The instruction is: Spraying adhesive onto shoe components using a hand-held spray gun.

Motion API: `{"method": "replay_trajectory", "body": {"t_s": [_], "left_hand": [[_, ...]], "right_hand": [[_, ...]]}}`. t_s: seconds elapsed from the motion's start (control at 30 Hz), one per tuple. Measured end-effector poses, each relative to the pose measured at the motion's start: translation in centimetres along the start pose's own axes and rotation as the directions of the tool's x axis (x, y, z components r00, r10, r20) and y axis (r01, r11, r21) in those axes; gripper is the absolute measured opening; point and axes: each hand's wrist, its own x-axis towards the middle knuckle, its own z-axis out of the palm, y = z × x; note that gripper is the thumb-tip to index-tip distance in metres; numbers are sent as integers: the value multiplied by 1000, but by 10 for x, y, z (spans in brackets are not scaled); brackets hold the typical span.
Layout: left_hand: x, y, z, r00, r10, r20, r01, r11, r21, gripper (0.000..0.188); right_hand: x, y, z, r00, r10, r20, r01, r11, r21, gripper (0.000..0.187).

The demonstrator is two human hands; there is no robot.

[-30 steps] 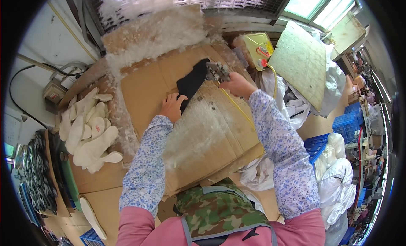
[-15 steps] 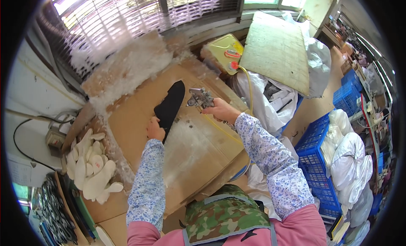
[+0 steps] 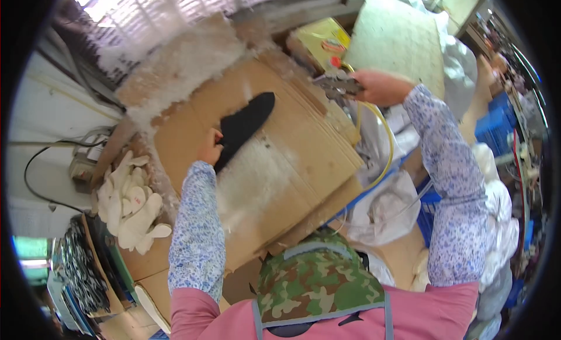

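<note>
A black insole-shaped piece (image 3: 248,121) lies slantwise on a cardboard sheet (image 3: 304,188) coated with whitish residue. My left hand (image 3: 209,148) grips its near left edge with fingers curled. Out to the right, beyond the cardboard's edge, my right hand (image 3: 383,87) is closed round a metal spray gun (image 3: 338,85), blurred by motion and held apart from the black piece. A yellow hose (image 3: 387,135) loops down below the gun. To the left of the cardboard is a pile of off-white insole-shaped pieces (image 3: 131,202).
A yellow can (image 3: 318,39) with a red cap stands at the back, beside a pale board (image 3: 397,42). White plastic bags (image 3: 383,211) hang at the right; blue crates (image 3: 494,121) stand beyond. Fluffy residue covers the window grille (image 3: 158,30). Dark strips (image 3: 87,270) hang lower left.
My right hand has swung the spray gun away from the black piece, up and right toward the can. My left hand still holds the piece, which appears turned slightly clockwise. The view has shifted.
</note>
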Motion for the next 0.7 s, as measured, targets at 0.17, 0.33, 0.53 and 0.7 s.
{"method": "replay_trajectory", "body": {"t_s": [0.17, 0.33, 0.53, 0.7], "left_hand": [[2, -23, 4, 996, 84, -19, -79, 981, 175, 34], [-3, 16, 24, 988, 137, -72, -78, 843, 531, 49], [-7, -18, 35, 970, 220, -109, -139, 857, 496, 55], [-22, 3, 35, 974, 158, -164, -70, 894, 443, 58]], "right_hand": [[8, 9, 54, 980, -50, -193, 69, 994, 90, 28], [31, -13, 91, 921, -23, -389, 165, 928, 335, 23], [122, -81, 114, 822, -96, -562, 332, 882, 334, 22], [143, -120, 156, 939, 12, -343, 163, 865, 475, 25]]}}
